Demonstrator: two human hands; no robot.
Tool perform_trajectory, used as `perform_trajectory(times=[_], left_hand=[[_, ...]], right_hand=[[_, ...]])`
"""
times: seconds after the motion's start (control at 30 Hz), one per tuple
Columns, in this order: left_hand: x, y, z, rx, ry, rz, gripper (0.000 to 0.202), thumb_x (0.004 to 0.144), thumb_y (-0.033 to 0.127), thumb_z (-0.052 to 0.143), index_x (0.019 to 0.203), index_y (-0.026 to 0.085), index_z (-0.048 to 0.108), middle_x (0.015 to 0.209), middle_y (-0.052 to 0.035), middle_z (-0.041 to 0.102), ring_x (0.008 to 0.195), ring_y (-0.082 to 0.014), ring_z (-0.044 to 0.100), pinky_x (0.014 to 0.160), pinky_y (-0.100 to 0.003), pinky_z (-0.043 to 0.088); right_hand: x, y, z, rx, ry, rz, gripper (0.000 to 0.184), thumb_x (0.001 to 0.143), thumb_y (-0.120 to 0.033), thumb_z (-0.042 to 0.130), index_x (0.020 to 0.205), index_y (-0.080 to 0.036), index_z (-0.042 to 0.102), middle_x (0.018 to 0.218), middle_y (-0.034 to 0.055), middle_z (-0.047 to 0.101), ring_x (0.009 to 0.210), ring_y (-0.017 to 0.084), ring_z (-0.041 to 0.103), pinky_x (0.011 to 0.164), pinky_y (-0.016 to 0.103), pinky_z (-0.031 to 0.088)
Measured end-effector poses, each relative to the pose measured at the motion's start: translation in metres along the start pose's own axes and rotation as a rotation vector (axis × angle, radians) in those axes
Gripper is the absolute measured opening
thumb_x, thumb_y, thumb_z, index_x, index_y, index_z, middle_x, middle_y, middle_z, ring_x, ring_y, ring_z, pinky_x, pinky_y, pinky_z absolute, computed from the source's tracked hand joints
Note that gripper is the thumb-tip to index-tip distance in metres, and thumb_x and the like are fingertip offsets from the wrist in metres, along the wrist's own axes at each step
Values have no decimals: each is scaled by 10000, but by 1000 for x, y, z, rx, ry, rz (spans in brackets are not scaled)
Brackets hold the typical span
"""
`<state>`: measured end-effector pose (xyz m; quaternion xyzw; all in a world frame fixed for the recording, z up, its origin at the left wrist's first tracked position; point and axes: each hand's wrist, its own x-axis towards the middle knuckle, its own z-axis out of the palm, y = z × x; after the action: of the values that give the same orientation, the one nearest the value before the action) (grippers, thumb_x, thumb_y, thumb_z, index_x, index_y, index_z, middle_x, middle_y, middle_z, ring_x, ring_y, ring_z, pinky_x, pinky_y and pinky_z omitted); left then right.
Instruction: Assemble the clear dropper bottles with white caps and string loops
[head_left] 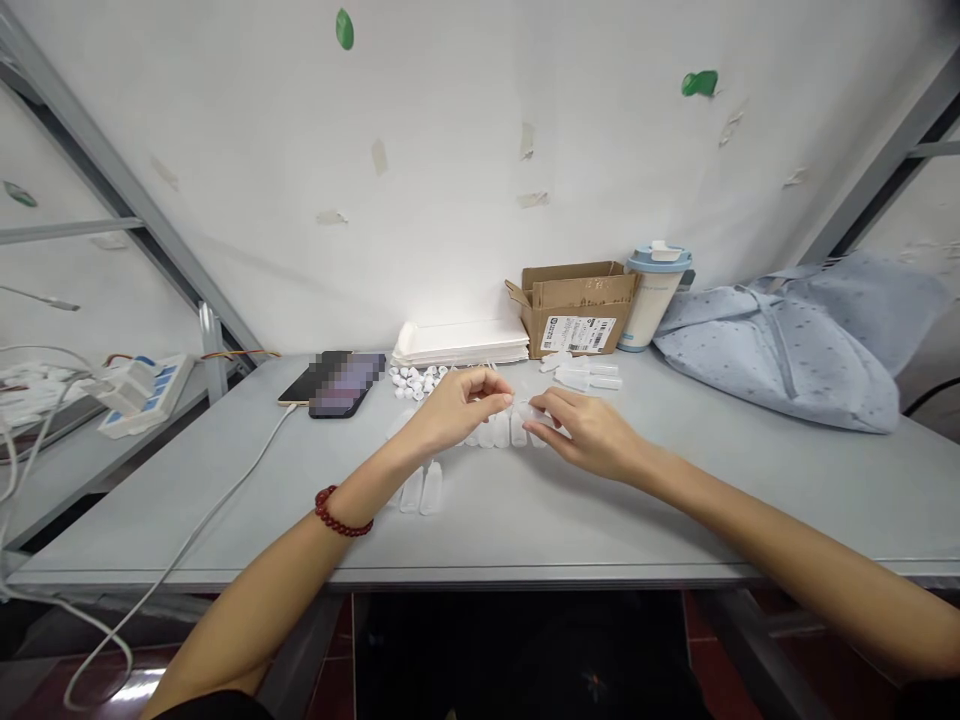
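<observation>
My left hand (459, 405) hovers over the grey table (525, 520), its fingers pinched together on something too small to make out. My right hand (589, 432) is closed on a small translucent plastic bottle (534, 413) lying just in front of the left fingertips. Below both hands runs a row of small translucent bottles (499, 433). Two more bottles (421, 490) lie near my left wrist, which wears a red bead bracelet. A cluster of small white caps (414, 380) sits behind the left hand.
Further back are loose bottles (589, 375), a stack of white trays (461, 343), an open cardboard box (574, 308) and a lidded cup (654, 295). A phone (334, 382) with a white cable lies at left, a power strip (146, 392) beyond it. A blue cloth bag (795, 340) fills the right.
</observation>
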<state>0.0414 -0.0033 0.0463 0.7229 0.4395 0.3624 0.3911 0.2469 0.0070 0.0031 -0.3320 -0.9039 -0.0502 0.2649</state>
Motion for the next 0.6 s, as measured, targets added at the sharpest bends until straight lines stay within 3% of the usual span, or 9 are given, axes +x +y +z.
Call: perform_trajectory(times=[0.2,0.6], left_hand=[[-2,-5,4,5,31,8,140,769,295,574,789,159,605,753,-17,607,699,-127,553,619,-245,448],[-1,-7,4,-63,-38,-57,143,768,295,590,784,153,600,724,-20,635,713,-136,594,650,-261,468]], right_hand=[[0,1,2,26,104,-46,246,927,-339,429,967,-128,548,786,75,624,606,144,554,528,250,376],[-1,1,5,79,105,-73,233,929,-311,427,1009,-121,537,820,86,626,630,150,571,568,264,433]])
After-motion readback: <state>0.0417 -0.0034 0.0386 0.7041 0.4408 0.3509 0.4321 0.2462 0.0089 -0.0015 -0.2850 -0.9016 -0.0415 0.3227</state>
